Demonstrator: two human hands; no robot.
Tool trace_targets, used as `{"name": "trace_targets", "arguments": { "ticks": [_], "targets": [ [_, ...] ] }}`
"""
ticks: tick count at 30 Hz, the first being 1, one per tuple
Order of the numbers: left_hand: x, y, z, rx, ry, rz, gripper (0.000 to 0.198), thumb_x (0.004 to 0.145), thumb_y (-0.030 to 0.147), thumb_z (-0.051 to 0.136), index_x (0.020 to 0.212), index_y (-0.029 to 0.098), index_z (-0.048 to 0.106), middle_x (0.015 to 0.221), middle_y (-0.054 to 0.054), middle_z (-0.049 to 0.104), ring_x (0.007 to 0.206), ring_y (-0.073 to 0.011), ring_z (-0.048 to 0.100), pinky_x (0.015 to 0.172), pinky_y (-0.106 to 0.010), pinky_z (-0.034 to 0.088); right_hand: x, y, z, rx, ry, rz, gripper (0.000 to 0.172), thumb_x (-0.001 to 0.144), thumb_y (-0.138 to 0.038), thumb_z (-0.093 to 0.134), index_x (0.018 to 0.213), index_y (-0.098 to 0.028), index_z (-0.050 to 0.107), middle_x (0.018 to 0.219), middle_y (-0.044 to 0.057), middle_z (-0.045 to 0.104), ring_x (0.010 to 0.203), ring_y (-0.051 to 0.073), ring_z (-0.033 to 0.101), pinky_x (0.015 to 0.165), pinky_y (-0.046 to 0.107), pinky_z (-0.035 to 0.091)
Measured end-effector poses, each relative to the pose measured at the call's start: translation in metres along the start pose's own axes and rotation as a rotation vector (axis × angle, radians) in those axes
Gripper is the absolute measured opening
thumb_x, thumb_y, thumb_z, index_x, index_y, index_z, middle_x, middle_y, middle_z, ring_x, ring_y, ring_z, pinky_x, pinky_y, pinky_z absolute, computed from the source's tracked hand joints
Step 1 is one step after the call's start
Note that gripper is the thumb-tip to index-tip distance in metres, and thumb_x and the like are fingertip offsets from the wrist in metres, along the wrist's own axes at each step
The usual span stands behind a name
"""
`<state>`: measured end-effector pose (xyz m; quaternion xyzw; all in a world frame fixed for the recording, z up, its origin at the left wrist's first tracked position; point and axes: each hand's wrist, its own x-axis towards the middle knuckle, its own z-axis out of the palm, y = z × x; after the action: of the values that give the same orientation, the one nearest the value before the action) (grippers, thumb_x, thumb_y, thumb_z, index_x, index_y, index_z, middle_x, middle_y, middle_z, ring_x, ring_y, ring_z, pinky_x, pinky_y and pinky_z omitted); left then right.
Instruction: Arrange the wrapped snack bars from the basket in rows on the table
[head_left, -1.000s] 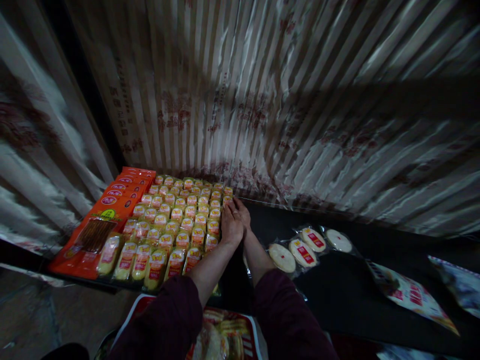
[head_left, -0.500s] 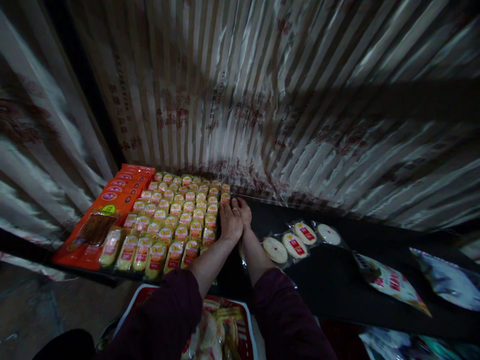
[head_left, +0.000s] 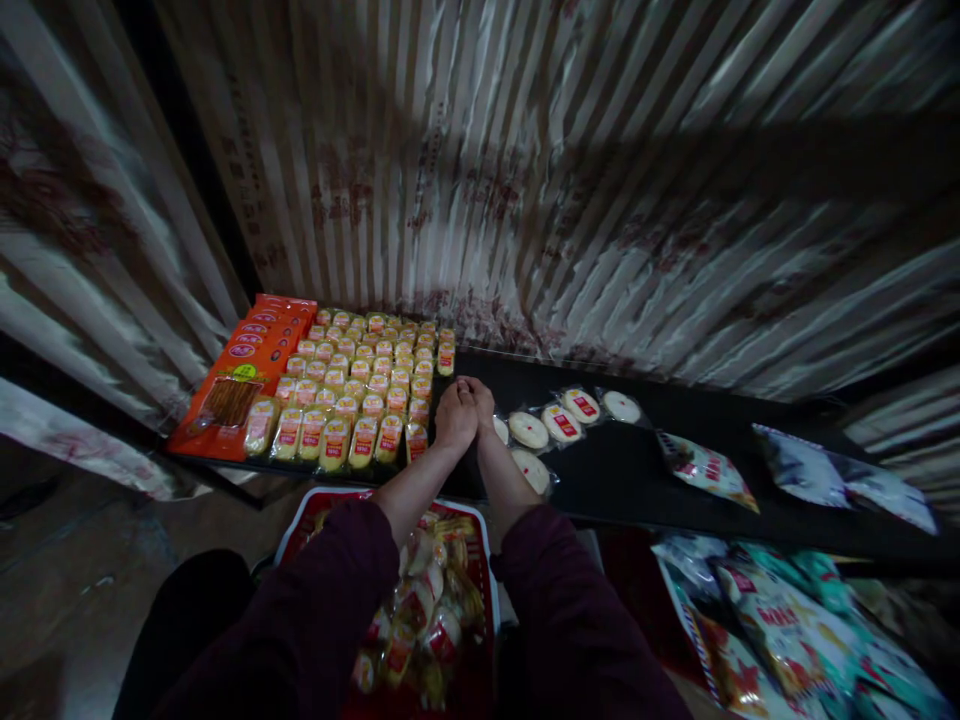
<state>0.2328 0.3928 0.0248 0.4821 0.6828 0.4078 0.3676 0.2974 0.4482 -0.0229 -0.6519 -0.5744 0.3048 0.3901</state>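
Observation:
My left hand (head_left: pixel 455 418) and my right hand (head_left: pixel 478 397) rest side by side on a dark shelf (head_left: pixel 645 470), fingers stretched flat and pressed together. They lie against the right edge of a tight block of small yellow snack packets (head_left: pixel 360 385) set out in rows. Neither hand holds anything. Orange flat packs (head_left: pixel 247 375) lie overlapped to the left of the block. Round white cakes in clear wrappers (head_left: pixel 559 422) lie just to the right of my hands.
Below the shelf a red basket (head_left: pixel 300 520) holds several more packets. Loose printed snack bags (head_left: pixel 705 468) lie further right on the shelf and piled at the lower right (head_left: pixel 780 630). A striped curtain wall (head_left: pixel 525 180) backs the shelf.
My hands have slid back toward the front along the block's right edge, and the view has pulled back and turned right, so the basket and the bags at the right show more.

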Motion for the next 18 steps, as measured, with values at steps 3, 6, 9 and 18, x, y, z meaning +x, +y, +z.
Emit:
{"name": "trace_targets", "arguments": {
  "ticks": [3, 6, 9, 18],
  "targets": [
    [-0.015, -0.001, -0.012, 0.007, -0.035, 0.008, 0.035, 0.094, 0.03, 0.033, 0.11, 0.017, 0.061, 0.116, -0.012, 0.066, 0.11, -0.0218, 0.059, 0.095, -0.032, 0.042, -0.013, -0.002, -0.002, 0.014, 0.0, 0.006, 0.025, 0.08, -0.021, 0.051, 0.097, -0.017, 0.069, 0.096, 0.006, 0.072, 0.09, 0.018, 0.064, 0.086, 0.029, 0.049],
    [-0.029, -0.002, -0.021, 0.017, -0.054, -0.007, 0.037, 0.094, 0.03, 0.032, 0.112, 0.015, 0.06, 0.118, -0.014, 0.065, 0.111, -0.0224, 0.059, 0.095, -0.032, 0.042, -0.028, -0.002, -0.003, 0.035, -0.001, 0.009, 0.025, 0.081, -0.022, 0.05, 0.096, -0.018, 0.069, 0.096, 0.005, 0.072, 0.091, 0.018, 0.064, 0.087, 0.029, 0.049],
    [-0.044, -0.005, -0.027, 0.019, -0.07, -0.015, 0.035, 0.094, 0.032, 0.034, 0.108, 0.016, 0.062, 0.113, -0.013, 0.067, 0.106, -0.0215, 0.061, 0.092, -0.031, 0.043, -0.047, -0.001, -0.003, 0.077, -0.008, -0.011, 0.025, 0.082, -0.023, 0.049, 0.096, -0.018, 0.07, 0.093, 0.005, 0.072, 0.09, 0.018, 0.064, 0.086, 0.03, 0.049],
    [-0.108, -0.016, -0.058, -0.066, -0.075, 0.079, 0.03, 0.093, 0.032, 0.039, 0.109, 0.017, 0.06, 0.109, -0.008, 0.067, 0.105, -0.019, 0.06, 0.093, -0.03, 0.044, -0.113, -0.012, -0.012, 0.159, -0.026, -0.049, 0.029, 0.083, -0.031, 0.049, 0.098, -0.017, 0.068, 0.089, 0.004, 0.071, 0.086, 0.02, 0.065, 0.082, 0.032, 0.05]
  ]
}}
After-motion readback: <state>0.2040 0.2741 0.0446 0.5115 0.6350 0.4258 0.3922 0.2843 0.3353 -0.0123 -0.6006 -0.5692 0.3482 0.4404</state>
